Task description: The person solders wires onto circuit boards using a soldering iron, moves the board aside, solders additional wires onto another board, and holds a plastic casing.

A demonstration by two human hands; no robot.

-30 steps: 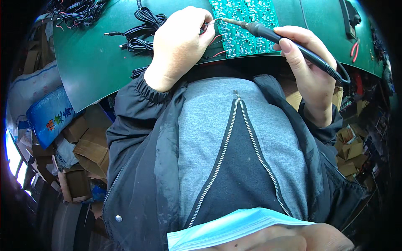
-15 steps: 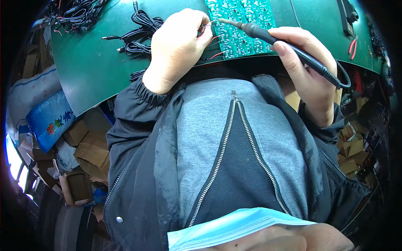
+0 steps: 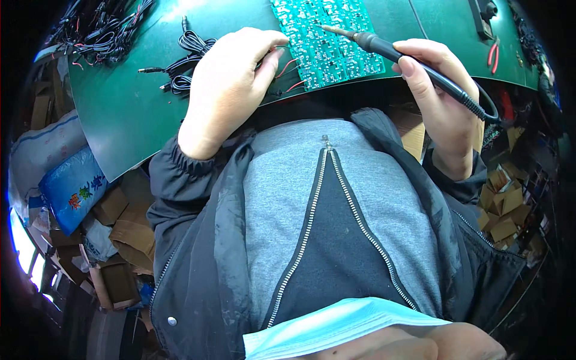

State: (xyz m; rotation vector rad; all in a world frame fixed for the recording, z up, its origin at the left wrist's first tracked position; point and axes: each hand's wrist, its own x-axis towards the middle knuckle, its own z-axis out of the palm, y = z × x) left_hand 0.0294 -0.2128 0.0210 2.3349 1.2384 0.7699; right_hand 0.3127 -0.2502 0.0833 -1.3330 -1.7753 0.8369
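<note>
A green panel of circuit boards (image 3: 336,69) dotted with small parts lies at the near edge of the table. My right hand (image 3: 447,102) is closed round the handle of a soldering iron (image 3: 384,49), whose tip points left above the panel. Left of the panel, my left hand (image 3: 228,87) is pinched on a thin wire (image 3: 281,46) at the board's edge; the palm hides most of it. Nearer to me, red wires (image 3: 294,87) join the same edge of the panel. Coiled black cables (image 3: 195,45) with plugs lie beside my left hand, partly covered by it.
A heap of black cables (image 3: 108,45) lies at the far left of the green table (image 3: 120,120). Red-handled pliers (image 3: 493,57) and a black holder (image 3: 482,18) are at the right. Cardboard boxes (image 3: 135,234) and a blue bag (image 3: 72,186) sit below the left side.
My left hand has drawn left and toward me, a little away from the panel. The iron's tip has separated from the left hand's fingertips. The whole view has shifted slightly.
</note>
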